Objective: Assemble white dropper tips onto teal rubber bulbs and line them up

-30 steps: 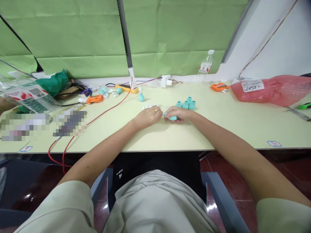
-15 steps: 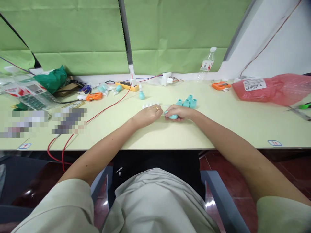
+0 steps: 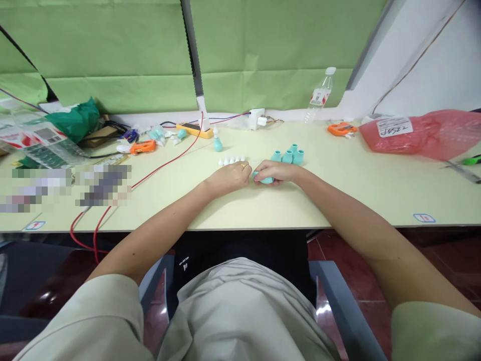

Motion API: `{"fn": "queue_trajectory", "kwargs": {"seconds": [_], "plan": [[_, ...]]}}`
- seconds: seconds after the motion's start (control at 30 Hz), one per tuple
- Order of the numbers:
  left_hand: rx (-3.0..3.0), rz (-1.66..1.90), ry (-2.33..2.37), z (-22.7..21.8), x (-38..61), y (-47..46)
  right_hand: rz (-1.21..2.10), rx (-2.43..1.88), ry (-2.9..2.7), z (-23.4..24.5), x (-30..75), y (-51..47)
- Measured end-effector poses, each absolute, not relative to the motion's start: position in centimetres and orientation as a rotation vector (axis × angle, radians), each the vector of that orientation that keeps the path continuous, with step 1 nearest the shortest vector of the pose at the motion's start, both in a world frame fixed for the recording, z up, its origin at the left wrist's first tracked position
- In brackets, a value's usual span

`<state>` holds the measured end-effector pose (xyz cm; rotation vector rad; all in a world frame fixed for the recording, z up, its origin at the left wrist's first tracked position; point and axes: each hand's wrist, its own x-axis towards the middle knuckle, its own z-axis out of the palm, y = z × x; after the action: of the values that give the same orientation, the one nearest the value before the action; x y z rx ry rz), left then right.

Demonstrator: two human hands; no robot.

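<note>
Cup (image 3: 267, 180), teal, pinched in right grip (image 3: 277, 172), left grip (image 3: 231, 176) curled beside it, hold unclear; cup's inside hidden.

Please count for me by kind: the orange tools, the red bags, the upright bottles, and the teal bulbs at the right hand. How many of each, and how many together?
orange tools: 2
red bag: 1
upright bottle: 1
held teal bulb, in the fingers of the right hand: 1
standing teal bulbs just behind that hand: 4, packed close together
Total: 9
</note>
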<state>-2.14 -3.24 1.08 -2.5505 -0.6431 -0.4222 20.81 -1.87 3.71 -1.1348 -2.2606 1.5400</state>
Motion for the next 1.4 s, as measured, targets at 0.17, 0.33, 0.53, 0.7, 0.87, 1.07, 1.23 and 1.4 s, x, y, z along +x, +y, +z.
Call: {"fn": "queue_trajectory", "kwargs": {"seconds": [0.17,0.33,0.53,0.7,0.87,1.07,1.23,1.4], "plan": [[-2.701,-0.711,-0.707,2.1,-2.6,-3.8,1.585,-1.061,-2.227,3.5,21.0,-1.8],[-2.906,-1.027,-0.596,2.5,-2.5,-4.6,1.639,-1.013,-2.144,3.0,21.4,-1.6],[-2.903,-0.987,-0.632,2.1,-1.8,-4.4,1.681,-0.956,-2.088,2.6,21.5,-1.5],[-2.83,-0.955,-0.611,1.3,-1.9,-3.8,1.743,-0.899,-2.032,2.5,21.5,-1.4],[-2.734,-0.946,-0.578,0.4,-1.9,-3.4,1.852,-0.814,-1.941,2.2,21.7,-1.0],[-2.68,-0.969,-0.52,0.2,-1.8,-3.3,1.906,-0.799,-1.875,2.0,21.6,-0.9],[-2.735,-0.928,-0.558,0.6,-1.7,-3.7,1.83,-0.856,-1.956,2.3,21.4,-1.4],[-2.78,-0.908,-0.6,1.1,-1.6,-3.9,1.781,-0.898,-2.0,2.3,21.3,-1.5]]}}
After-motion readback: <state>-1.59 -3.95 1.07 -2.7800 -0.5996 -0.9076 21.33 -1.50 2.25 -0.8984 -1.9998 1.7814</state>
